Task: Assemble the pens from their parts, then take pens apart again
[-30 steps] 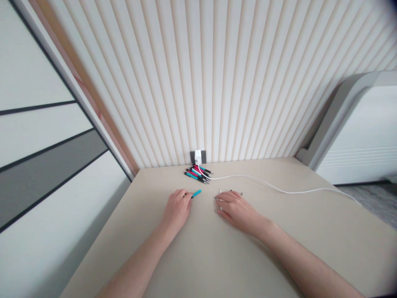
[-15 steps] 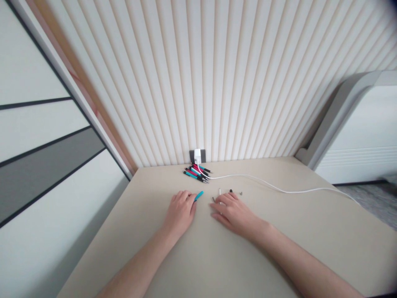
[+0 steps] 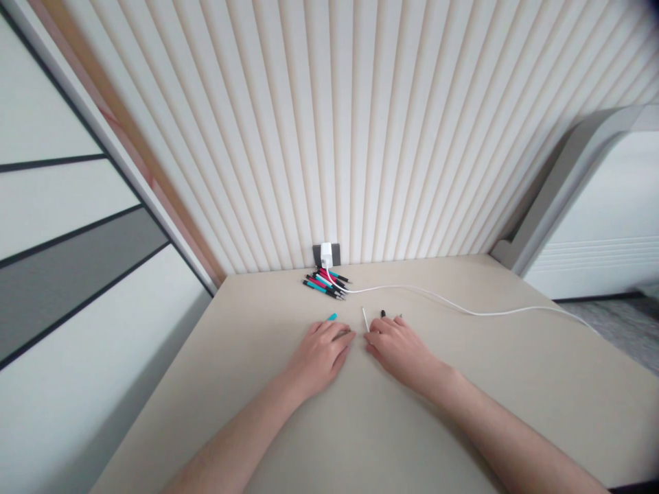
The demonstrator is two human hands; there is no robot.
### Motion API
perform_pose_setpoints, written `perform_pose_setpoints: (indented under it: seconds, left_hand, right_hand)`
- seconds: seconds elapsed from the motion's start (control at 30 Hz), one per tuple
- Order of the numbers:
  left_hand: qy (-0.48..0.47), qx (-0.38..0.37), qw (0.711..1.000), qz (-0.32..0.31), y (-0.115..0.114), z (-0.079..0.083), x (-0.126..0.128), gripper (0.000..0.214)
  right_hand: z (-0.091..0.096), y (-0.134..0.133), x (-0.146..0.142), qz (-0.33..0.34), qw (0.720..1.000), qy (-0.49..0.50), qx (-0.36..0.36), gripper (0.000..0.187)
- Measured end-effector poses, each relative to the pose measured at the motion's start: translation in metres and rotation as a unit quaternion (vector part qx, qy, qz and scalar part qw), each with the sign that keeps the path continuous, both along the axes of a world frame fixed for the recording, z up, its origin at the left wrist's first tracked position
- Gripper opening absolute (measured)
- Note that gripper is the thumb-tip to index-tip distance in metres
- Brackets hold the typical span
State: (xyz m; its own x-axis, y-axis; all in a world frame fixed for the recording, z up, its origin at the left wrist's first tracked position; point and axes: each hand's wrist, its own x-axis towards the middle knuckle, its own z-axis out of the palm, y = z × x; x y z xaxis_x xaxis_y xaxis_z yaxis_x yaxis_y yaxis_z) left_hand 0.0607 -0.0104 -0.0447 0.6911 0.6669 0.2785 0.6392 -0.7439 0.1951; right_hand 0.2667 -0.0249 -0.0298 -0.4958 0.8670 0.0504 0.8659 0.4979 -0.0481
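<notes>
Left hand [image 3: 322, 357] and right hand [image 3: 399, 346] empty, palms down on the beige surface [image 3: 247, 384].
You have a teal pen part [image 3: 332, 317] just beyond your left fingers, and a thin white rod [image 3: 365, 319] and small black piece [image 3: 383, 313] just beyond your right. Bundled pens [image 3: 322, 285] lie upper centre, below a white charger [image 3: 326, 255] and its cable [image 3: 412, 291].

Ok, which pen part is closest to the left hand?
The teal one, lying alone just beyond the left hand, well away from the pen pile.
</notes>
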Motion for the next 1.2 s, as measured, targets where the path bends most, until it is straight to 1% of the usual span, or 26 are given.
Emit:
perform_pose_setpoints:
  seconds: [0.23,0.4,0.5,0.63,0.7,0.77,1.07,1.2]
  left_hand:
    - [-0.007,-0.001,1.000,-0.016,0.003,-0.001,0.001,0.033]
    - [-0.004,0.004,1.000,-0.006,0.002,0.002,0.004,0.038]
    - [-0.011,0.024,0.999,0.025,0.003,0.001,0.004,0.038]
    - [-0.031,0.052,0.993,0.098,0.011,-0.007,-0.005,0.034]
    - [-0.030,0.052,0.989,0.132,0.014,-0.010,-0.010,0.034]
    - [-0.023,0.049,0.987,0.151,0.017,-0.011,-0.015,0.034]
    - [0.019,0.051,0.982,0.183,0.015,-0.011,-0.015,0.025]
    - [0.020,0.043,0.983,0.178,0.015,-0.011,-0.016,0.022]
  right_hand:
    - [-0.005,-0.002,-0.005,-0.005,1.000,-0.010,0.014,0.017]
    - [-0.004,-0.003,-0.006,-0.020,1.000,0.003,0.019,0.018]
    - [-0.004,-0.002,-0.007,-0.026,0.999,0.021,0.031,0.020]
    - [-0.009,0.000,-0.008,-0.042,0.998,0.034,0.035,0.021]
    - [-0.011,0.000,-0.008,-0.044,0.997,0.042,0.037,0.022]
    - [-0.012,0.000,-0.008,-0.040,0.997,0.050,0.040,0.022]
    - [-0.014,-0.002,-0.013,-0.017,0.997,0.062,0.050,0.022]
    - [-0.013,-0.002,-0.017,0.001,0.996,0.075,0.052,0.021]
